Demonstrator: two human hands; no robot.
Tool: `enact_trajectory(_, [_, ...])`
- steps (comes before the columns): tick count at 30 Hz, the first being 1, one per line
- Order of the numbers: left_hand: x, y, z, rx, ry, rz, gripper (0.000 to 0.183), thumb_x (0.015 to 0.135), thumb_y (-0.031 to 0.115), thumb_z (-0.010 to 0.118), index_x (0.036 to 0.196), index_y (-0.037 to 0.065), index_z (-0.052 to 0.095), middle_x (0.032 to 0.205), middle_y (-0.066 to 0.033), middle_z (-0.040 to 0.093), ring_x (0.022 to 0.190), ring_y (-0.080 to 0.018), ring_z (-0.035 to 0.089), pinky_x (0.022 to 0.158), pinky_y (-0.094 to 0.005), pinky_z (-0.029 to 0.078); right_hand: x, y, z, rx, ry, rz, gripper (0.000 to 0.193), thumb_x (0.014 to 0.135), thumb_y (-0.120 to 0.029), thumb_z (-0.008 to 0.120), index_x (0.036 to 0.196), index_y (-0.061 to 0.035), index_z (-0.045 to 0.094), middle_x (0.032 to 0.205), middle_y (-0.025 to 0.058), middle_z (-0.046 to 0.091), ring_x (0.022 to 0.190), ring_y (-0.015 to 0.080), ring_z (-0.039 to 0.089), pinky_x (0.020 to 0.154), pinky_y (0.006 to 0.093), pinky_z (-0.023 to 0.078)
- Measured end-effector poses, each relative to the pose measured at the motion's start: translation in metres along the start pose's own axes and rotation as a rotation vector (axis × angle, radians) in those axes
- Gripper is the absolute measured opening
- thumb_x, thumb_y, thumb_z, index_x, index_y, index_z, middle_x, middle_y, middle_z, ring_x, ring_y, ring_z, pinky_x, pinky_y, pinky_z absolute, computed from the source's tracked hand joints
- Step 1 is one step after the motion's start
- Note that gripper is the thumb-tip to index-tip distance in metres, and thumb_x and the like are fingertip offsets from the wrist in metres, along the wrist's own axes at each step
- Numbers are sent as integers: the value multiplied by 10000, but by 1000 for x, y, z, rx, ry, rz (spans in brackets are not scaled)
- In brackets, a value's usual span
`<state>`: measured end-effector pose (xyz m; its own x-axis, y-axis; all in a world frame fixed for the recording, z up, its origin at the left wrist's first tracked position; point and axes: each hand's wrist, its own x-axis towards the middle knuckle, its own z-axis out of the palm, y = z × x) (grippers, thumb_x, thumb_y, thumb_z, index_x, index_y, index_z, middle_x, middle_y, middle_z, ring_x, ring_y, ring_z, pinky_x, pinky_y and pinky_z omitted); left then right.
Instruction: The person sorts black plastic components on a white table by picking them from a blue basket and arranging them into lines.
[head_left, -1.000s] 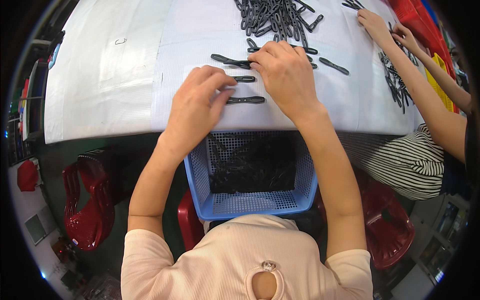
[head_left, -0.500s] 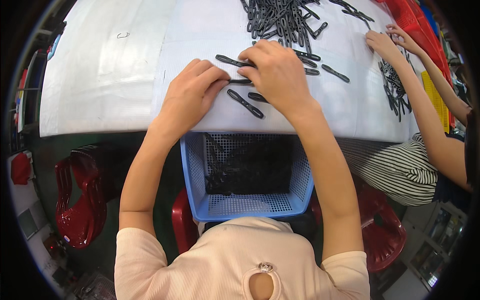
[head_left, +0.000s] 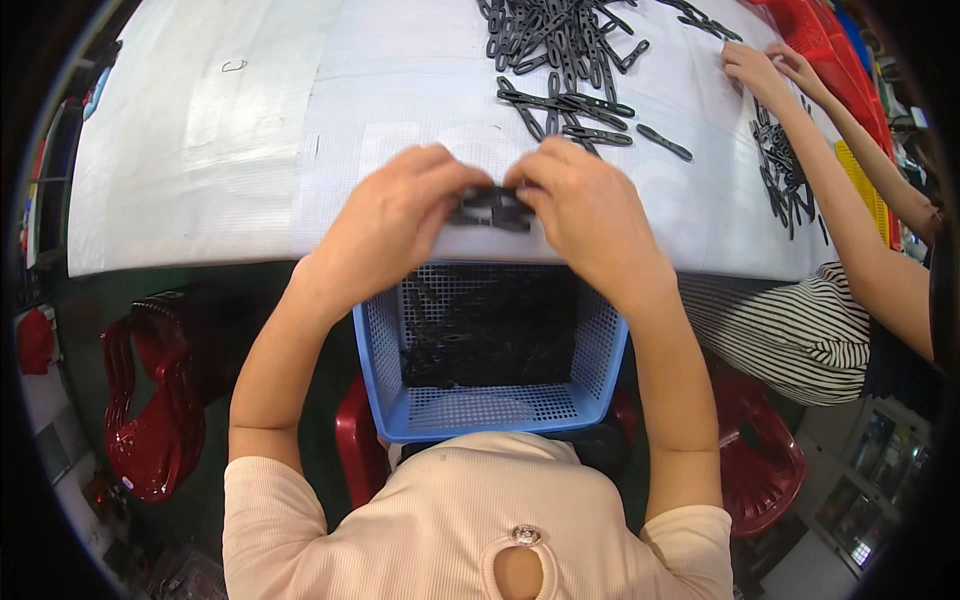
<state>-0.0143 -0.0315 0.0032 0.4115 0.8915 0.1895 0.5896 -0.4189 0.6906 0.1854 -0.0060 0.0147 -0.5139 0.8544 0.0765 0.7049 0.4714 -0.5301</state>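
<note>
One white surface (head_left: 200, 150) carries a heap of black strips (head_left: 560, 40); one blue basket (head_left: 490, 408) sits below its near edge. Left hand (head_left: 405, 205) nearly closed, pinching the left end of some blurred black pieces (head_left: 498, 212); right hand (head_left: 580, 210) likewise at the right end. Count obscured. Sound handling would appear to require a light pinch, ends aligned, pieces level, neither side twisting.

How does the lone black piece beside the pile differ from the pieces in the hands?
The lone piece lies untouched on the white table; the held pieces sit between left hand and right hand. The lone piece looks sharp; the held pieces look blurred. Both are black.
</note>
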Motion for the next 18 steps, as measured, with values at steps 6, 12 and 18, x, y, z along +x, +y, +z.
enact_trajectory(6, [7,13,-7,-182,-256,-56,196,773,-5,628,963,32,656,908,-92,627,792,-242,600,681,-310,482,-22,6,-19,171,-100,65,103,782,-76,634,878,-45,657,855,99,609,769,291,614,707,377,487])
enact_trajectory(12, [67,-9,21,276,182,125,165,809,69,622,970,56,649,963,-72,627,894,-249,581,765,-342,482,3,55,-20,-216,288,116,127,759,-109,668,881,-73,659,833,72,599,848,244,608,709,365,494])
enact_trajectory(18, [85,-24,31,447,165,192,144,807,82,626,947,60,650,908,-30,612,865,-225,562,765,-340,482,-18,47,-26,-31,139,86,129,744,-148,695,839,-65,667,816,65,597,811,254,603,691,359,481])
